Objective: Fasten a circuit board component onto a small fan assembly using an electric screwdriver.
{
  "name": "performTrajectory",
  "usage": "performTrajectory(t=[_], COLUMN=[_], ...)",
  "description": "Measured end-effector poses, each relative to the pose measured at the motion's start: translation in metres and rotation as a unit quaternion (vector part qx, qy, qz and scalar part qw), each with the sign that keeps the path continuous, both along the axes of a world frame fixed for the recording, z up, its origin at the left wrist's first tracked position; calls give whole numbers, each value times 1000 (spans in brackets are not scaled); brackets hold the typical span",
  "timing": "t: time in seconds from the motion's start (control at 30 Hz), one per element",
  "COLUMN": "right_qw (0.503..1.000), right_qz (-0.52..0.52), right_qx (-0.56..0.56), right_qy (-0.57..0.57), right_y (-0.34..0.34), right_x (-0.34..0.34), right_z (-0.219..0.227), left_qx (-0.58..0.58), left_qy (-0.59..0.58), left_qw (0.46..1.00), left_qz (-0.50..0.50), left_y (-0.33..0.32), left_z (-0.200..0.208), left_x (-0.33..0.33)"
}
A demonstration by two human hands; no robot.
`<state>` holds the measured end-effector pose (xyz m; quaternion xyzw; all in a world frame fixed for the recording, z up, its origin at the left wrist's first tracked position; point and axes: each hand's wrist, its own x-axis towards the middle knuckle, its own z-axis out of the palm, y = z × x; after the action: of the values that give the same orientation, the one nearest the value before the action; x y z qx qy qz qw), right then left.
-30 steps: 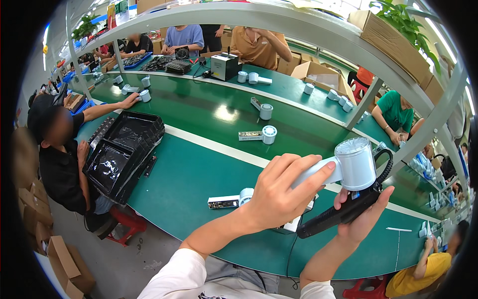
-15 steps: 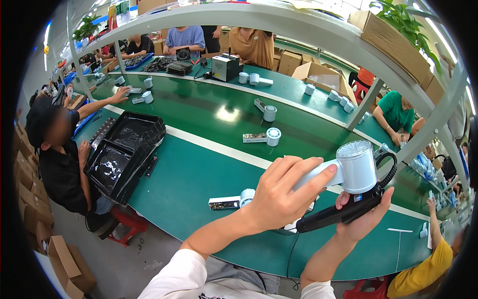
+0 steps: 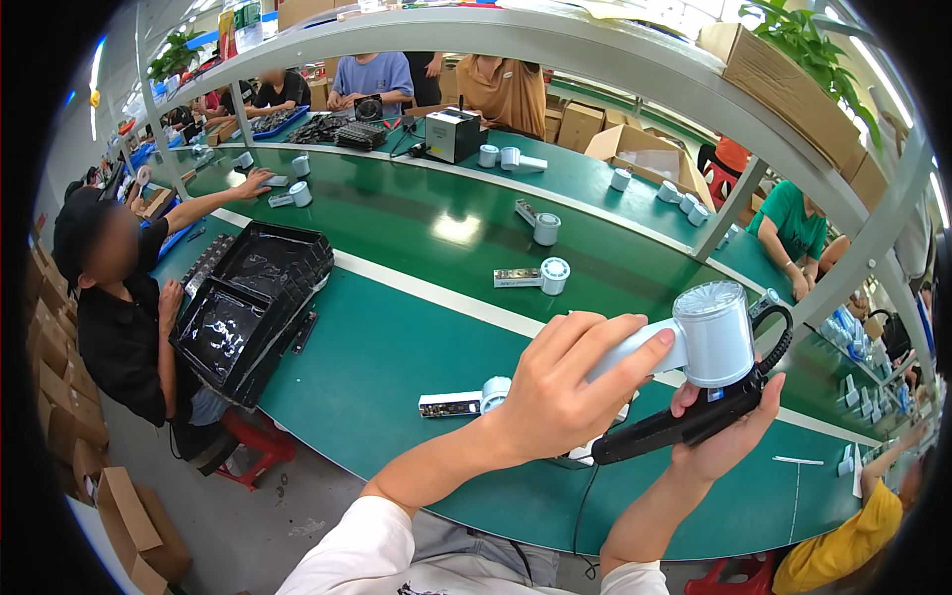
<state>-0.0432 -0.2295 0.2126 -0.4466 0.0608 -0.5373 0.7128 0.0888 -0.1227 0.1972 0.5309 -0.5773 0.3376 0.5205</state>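
My left hand point(image 3: 561, 385) is closed around the handle of a light blue handheld fan point(image 3: 716, 337), whose drum-shaped head points up and to the right. My right hand point(image 3: 729, 424) grips a black corded handheld tool point(image 3: 650, 433) from below, its ribbed cord curving up beside the fan head. The tool's upper end is close under the fan head; whether they touch I cannot tell. Just left of my left wrist lies another light blue fan point(image 3: 494, 393) with its handle open and a circuit board showing. A pale object on the table is mostly hidden behind my hands.
Several open-handled fans, one of them this fan point(image 3: 554, 276), lie on the green belt point(image 3: 416, 218). A black plastic-lined tray point(image 3: 248, 297) stands left beside a co-worker point(image 3: 109, 288) reaching over the belt. A metal frame point(image 3: 496, 30) spans overhead. Another worker's yellow sleeve point(image 3: 843, 545) is at the right.
Fans on the belt have shifted slightly right. The left co-worker's reaching hand has moved a little right, and the yellow-sleeved worker's arm has dropped. My hands hold nearly the same pose.
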Motion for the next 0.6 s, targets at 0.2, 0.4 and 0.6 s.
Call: performTrajectory(t=[0.2,0.4,0.6], right_qw=[1000,1000,1000], right_qz=[17,8,3], right_qx=[-6,-8,-2], right_qy=[-18,-9,-2], right_y=[-1,-2,0], right_x=[0,0,1], right_z=[-1,-2,0], left_qx=[1,1,2], left_qy=[-2,-3,-5], left_qw=[1000,1000,1000], left_qz=[2,-1,-2], left_y=[0,1,0], left_z=[0,0,0], left_x=[0,1,1])
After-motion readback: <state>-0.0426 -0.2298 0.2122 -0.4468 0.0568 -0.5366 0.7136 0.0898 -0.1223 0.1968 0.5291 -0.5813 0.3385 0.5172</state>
